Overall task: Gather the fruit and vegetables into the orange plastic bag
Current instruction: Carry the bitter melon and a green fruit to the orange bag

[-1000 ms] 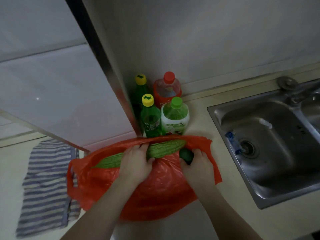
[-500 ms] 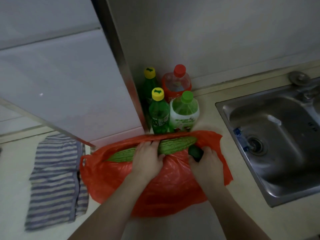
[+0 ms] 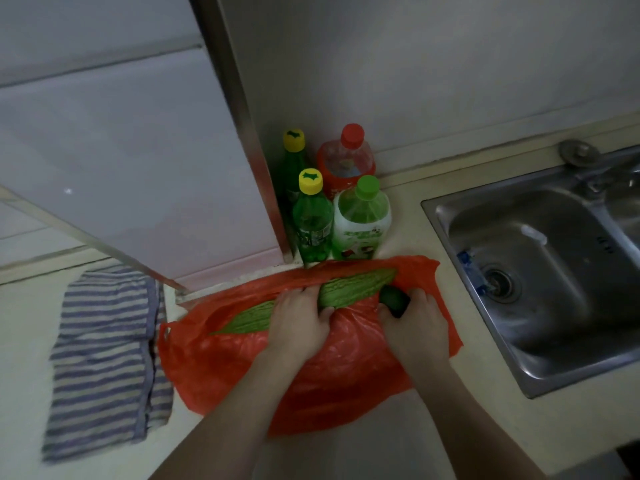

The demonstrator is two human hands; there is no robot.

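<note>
The orange plastic bag point(image 3: 311, 372) lies flat on the counter in front of me. A long, bumpy green bitter gourd point(image 3: 356, 287) lies across the bag's far edge, its left tip reaching toward the bag's handle. My left hand point(image 3: 299, 320) grips the gourd around its middle. My right hand point(image 3: 414, 322) holds a small dark green vegetable point(image 3: 394, 299) at the gourd's right end, by the bag's right side. How far either vegetable sits inside the bag is hidden by the hands and the plastic.
Several plastic bottles point(image 3: 360, 220) stand in the corner just behind the bag. A steel sink point(image 3: 554, 271) is at the right. A striped cloth point(image 3: 104, 358) lies at the left. A metal-edged panel point(image 3: 242, 133) rises behind the bag.
Both hands keep their hold on the gourd and the dark vegetable. The view has shifted slightly, so everything sits a little further right in the picture.
</note>
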